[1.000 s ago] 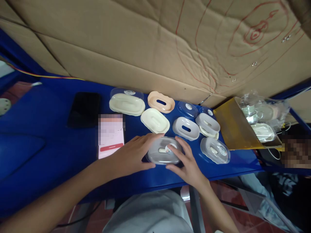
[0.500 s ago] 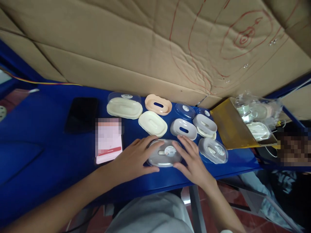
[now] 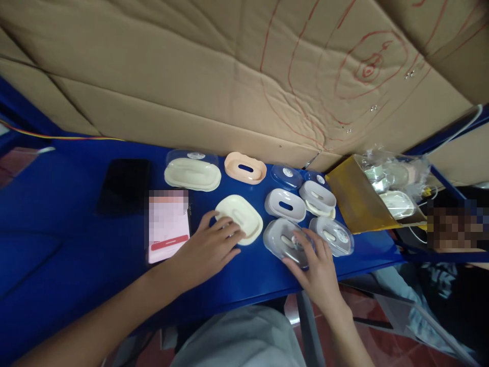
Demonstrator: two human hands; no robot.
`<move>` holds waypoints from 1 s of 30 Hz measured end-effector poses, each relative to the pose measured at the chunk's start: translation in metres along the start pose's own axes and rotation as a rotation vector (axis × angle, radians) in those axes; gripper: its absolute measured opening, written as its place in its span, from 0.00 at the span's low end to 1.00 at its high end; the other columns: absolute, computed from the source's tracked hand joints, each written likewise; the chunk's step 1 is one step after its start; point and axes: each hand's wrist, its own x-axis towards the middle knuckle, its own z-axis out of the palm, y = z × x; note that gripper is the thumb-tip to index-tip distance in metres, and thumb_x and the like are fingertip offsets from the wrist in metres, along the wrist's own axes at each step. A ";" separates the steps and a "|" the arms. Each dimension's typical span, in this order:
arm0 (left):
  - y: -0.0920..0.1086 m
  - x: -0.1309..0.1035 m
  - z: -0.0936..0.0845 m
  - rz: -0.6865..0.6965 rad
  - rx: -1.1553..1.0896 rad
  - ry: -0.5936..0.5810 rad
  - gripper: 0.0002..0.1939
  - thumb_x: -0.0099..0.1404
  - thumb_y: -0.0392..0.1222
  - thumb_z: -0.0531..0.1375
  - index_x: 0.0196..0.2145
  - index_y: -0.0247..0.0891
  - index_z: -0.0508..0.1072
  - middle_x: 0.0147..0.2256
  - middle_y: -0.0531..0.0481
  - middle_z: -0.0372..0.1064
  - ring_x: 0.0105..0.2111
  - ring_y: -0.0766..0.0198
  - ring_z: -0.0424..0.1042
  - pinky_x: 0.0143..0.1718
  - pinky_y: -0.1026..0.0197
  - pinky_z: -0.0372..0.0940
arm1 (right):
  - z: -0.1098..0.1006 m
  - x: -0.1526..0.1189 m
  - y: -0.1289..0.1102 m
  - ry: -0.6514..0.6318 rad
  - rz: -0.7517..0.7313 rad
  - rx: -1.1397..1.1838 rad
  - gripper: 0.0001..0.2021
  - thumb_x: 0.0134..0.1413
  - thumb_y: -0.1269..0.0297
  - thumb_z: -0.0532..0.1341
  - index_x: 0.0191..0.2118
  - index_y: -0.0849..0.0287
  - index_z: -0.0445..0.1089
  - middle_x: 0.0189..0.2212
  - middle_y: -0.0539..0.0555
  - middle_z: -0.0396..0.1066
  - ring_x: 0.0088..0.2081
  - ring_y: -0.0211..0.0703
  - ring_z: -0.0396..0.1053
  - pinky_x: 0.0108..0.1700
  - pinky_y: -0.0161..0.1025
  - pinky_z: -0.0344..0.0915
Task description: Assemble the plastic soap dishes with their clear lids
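Note:
Beneath my left hand (image 3: 217, 243) lies a cream oval dish (image 3: 250, 216), flat on the blue table. My left fingers are spread over its near left part, with the thumb apart in front of it. A grey oval box (image 3: 277, 239) with a clear lid and a round label is in my right hand (image 3: 315, 260). The right thumb is at its near edge and the fingers lie over its right end, hiding part of the label. Just beyond my right fingers stands a similar lidded grey box (image 3: 340, 238).
Behind are a grey oval ring (image 3: 273, 206), stacked grey and cream parts (image 3: 323, 196), clear lids (image 3: 286, 178), a peach ring (image 3: 250, 171) and a cream dish (image 3: 191, 173). Left lie a pink-screened phone (image 3: 168, 229) and a black slab (image 3: 124, 183). An open carton (image 3: 344, 193) stands right, near another person (image 3: 443, 290).
The lidded grey box has shifted right with my right hand. My left hand has left that box and moved left onto the cream dish, which has come nearer to me.

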 end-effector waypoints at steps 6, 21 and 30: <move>0.021 -0.010 0.007 0.231 -0.179 -0.075 0.17 0.74 0.33 0.63 0.58 0.43 0.77 0.53 0.47 0.80 0.54 0.52 0.77 0.61 0.48 0.66 | 0.022 0.025 -0.004 0.027 0.065 -0.021 0.29 0.74 0.46 0.62 0.73 0.50 0.64 0.63 0.68 0.68 0.63 0.71 0.67 0.63 0.71 0.67; 0.017 -0.009 0.006 0.174 -0.081 0.088 0.28 0.70 0.39 0.65 0.67 0.42 0.70 0.69 0.38 0.66 0.68 0.40 0.65 0.70 0.33 0.56 | 0.025 0.082 0.047 -0.007 -0.110 -0.095 0.16 0.78 0.63 0.58 0.62 0.56 0.76 0.57 0.61 0.81 0.59 0.60 0.77 0.63 0.61 0.68; 0.007 -0.006 0.018 0.004 -0.075 0.049 0.46 0.69 0.45 0.70 0.76 0.39 0.53 0.69 0.36 0.66 0.66 0.43 0.69 0.67 0.44 0.66 | -0.023 -0.011 0.004 0.157 -0.092 0.123 0.11 0.72 0.69 0.62 0.55 0.53 0.74 0.46 0.54 0.81 0.49 0.54 0.78 0.61 0.57 0.62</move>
